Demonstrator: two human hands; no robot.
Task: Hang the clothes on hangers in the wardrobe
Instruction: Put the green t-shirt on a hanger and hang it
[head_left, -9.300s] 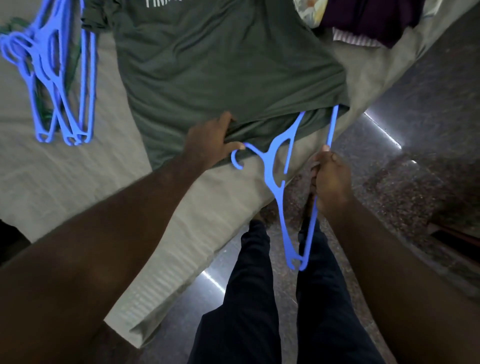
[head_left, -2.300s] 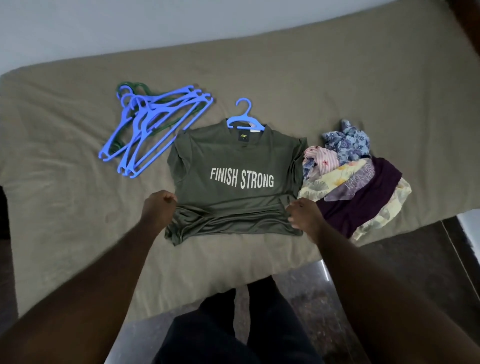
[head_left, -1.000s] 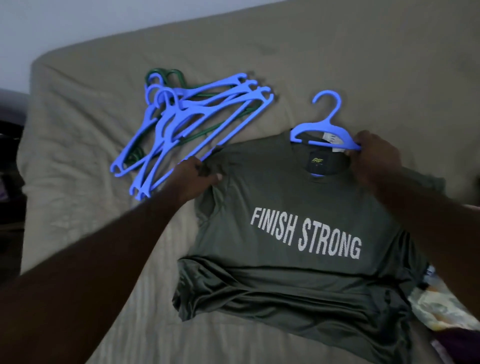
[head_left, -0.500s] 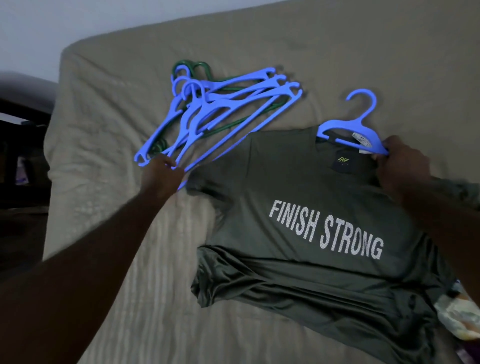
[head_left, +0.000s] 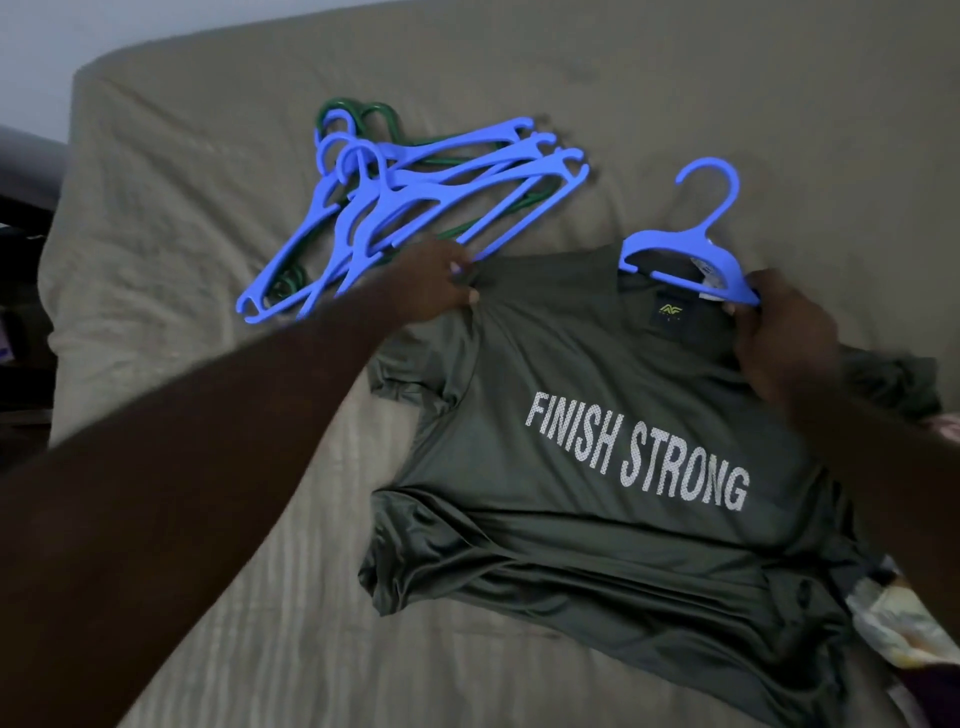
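Observation:
A dark green T-shirt (head_left: 613, 519) printed FINISH STRONG lies flat on the bed, its hem bunched toward me. A blue hanger (head_left: 696, 249) sits inside its collar, hook pointing up and away. My left hand (head_left: 431, 283) pinches the shirt's left shoulder fabric. My right hand (head_left: 784, 332) grips the right side of the collar, fingers round the hanger's right arm.
A pile of several blue hangers (head_left: 415, 208) with a green one beneath lies on the bed (head_left: 208, 519) left of the shirt, right by my left hand. Folded patterned clothes (head_left: 904, 623) peek in at the right edge. Dark furniture (head_left: 21, 312) stands past the bed's left side.
My left hand moved right from beside the hanger pile onto the shirt's left shoulder and pinched it. My right hand stays at the collar and hanger. The view shifted slightly.

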